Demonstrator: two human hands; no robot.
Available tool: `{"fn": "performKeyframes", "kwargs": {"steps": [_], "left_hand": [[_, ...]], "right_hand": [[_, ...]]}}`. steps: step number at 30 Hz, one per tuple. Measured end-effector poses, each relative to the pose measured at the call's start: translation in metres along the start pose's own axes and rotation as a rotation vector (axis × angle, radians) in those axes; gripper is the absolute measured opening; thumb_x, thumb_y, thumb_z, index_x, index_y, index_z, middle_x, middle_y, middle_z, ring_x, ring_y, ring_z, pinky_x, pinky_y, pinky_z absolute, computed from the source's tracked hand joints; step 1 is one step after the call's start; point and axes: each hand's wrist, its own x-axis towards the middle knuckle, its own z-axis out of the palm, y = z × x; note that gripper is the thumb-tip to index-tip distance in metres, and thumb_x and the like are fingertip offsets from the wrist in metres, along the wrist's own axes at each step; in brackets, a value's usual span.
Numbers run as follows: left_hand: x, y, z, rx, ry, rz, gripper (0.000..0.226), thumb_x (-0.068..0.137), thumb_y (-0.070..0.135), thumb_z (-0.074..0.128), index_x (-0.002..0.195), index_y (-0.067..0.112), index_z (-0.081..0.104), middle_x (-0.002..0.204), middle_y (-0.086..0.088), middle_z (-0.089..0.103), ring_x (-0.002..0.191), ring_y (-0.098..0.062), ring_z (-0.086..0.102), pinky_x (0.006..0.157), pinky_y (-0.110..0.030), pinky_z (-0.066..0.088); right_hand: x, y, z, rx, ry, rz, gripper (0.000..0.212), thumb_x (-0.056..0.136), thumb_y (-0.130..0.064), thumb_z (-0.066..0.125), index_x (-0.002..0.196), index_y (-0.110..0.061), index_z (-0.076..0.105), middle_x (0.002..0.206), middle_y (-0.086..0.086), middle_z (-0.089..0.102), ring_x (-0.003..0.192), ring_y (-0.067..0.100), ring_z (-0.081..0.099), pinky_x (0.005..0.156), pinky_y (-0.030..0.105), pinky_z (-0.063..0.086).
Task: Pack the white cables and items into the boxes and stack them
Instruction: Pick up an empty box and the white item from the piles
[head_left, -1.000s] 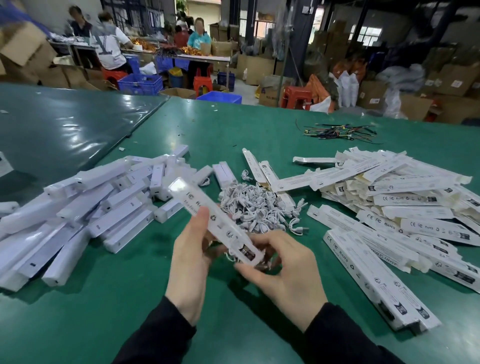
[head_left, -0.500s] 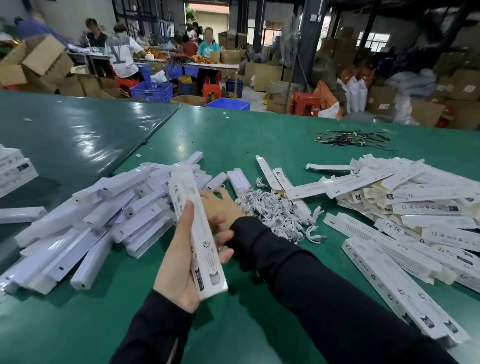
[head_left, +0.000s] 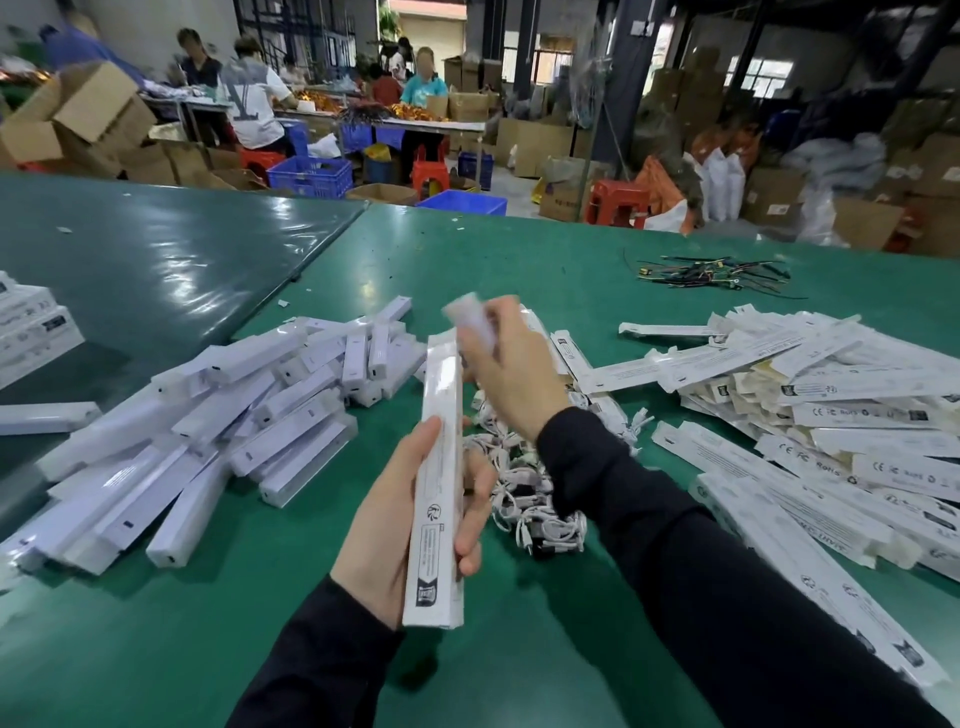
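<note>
Gripping a long white box (head_left: 435, 483) upright, the left hand (head_left: 395, 525) had thumb on one side and fingers curled round the other, holding it above the green worktop (head_left: 493, 249), and what a spread lay around it! Just beyond the box's far end, the right hand (head_left: 511, 364) was closed on a blurred white item (head_left: 472, 319); whether that was a light bar or another carton, I couldn't tell, but it looked bound for the open end of the box. To the right of the box sat a heap of coiled white cables (head_left: 524, 499), touching nothing but the worktop and each other. Left of the box sprawled a jumbled pile of white bars (head_left: 208, 431), loose and unpacked by the look of them. Well to the right of the box lay a big spread of flat printed cartons (head_left: 810, 415), many seemingly not yet filled. At the far left edge, well clear of the box, a few cartons (head_left: 31, 327) sat together, possibly finished ones. Judging by those heaps, the job was early on, with plenty left to pack and stack.
</note>
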Motion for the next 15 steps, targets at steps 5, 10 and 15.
{"fn": "performKeyframes", "kwargs": {"steps": [5, 10, 15], "left_hand": [[0.001, -0.017, 0.001, 0.097, -0.013, -0.132, 0.041, 0.086, 0.036, 0.048, 0.108, 0.003, 0.058, 0.074, -0.009, 0.06, 0.042, -0.017, 0.052, 0.037, -0.025, 0.048], [0.001, -0.03, 0.006, 0.229, -0.043, -0.22, 0.05, 0.085, 0.038, 0.064, 0.121, 0.008, 0.049, 0.064, -0.008, 0.055, 0.039, -0.015, 0.047, 0.036, -0.025, 0.048], [-0.002, -0.033, 0.009, 0.238, -0.122, -0.259, 0.026, 0.083, 0.038, 0.069, 0.105, 0.026, 0.064, 0.065, -0.014, 0.053, 0.034, -0.016, 0.047, 0.037, -0.026, 0.049]], "right_hand": [[-0.057, 0.023, -0.08, 0.59, 0.003, 0.43, 0.03, 0.103, -0.041, 0.04, 0.13, -0.036, 0.05, 0.081, 0.001, 0.056, 0.048, 0.006, 0.047, 0.039, 0.02, 0.038], [-0.117, 0.048, -0.099, 1.011, 0.017, 0.641, 0.034, 0.102, -0.028, 0.043, 0.121, -0.007, 0.061, 0.079, 0.004, 0.065, 0.068, 0.014, 0.064, 0.065, 0.031, 0.056], [-0.124, 0.048, -0.103, 1.317, 0.051, 0.68, 0.041, 0.082, -0.012, 0.063, 0.123, -0.014, 0.059, 0.116, 0.019, 0.066, 0.099, 0.033, 0.07, 0.067, 0.04, 0.061]]}}
